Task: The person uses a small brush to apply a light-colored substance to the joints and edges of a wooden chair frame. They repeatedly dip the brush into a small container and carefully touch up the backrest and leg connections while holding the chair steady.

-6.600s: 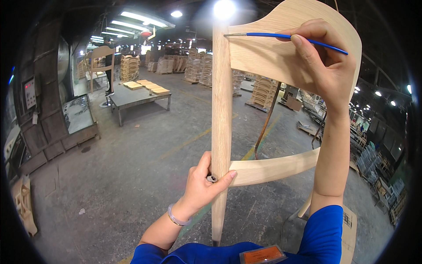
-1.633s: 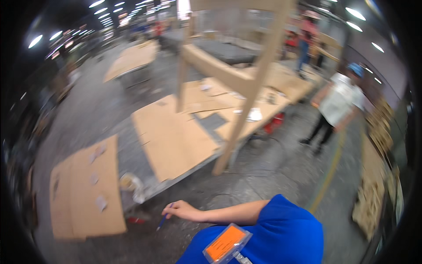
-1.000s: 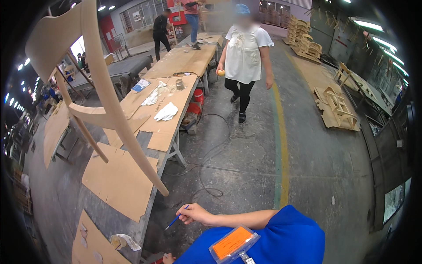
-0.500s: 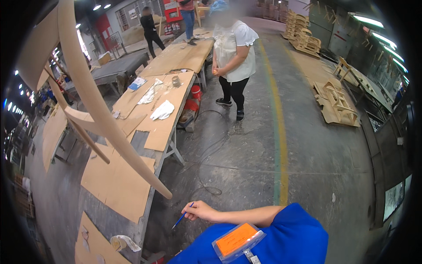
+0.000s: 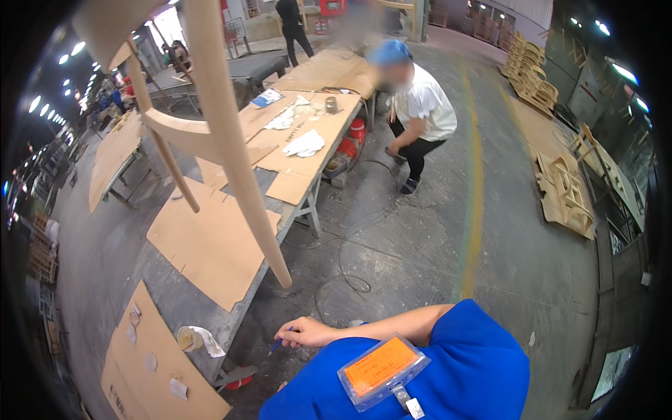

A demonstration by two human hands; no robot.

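My right hand (image 5: 305, 332) is closed around a slim blue pen-like stick (image 5: 276, 345), thin end pointing down; whether it is a pen or a fine brush I cannot tell. It is beside the bench edge, below the end of a long pale wooden leg. That leg belongs to an unpainted wooden chair frame (image 5: 234, 147) rising over the bench at the left. Cardboard (image 5: 210, 245) covers part of the grey bench (image 5: 168, 297) under the chair. Nearer, a tub (image 5: 188, 339) with a white cloth (image 5: 211, 341) sits at the bench edge. My left hand does not show.
A co-worker in a white top and blue cap (image 5: 420, 101) bends beside the far bench. Cloths (image 5: 304, 143) and a small can (image 5: 331, 105) lie there. A cable (image 5: 343, 280) loops across the floor. Chair frames (image 5: 560, 185) lie on cardboard at the right.
The co-worker has gone from standing to bending low, one hand reaching down. The view has swung left, shifting the surroundings rightward. My right hand still holds the blue stick.
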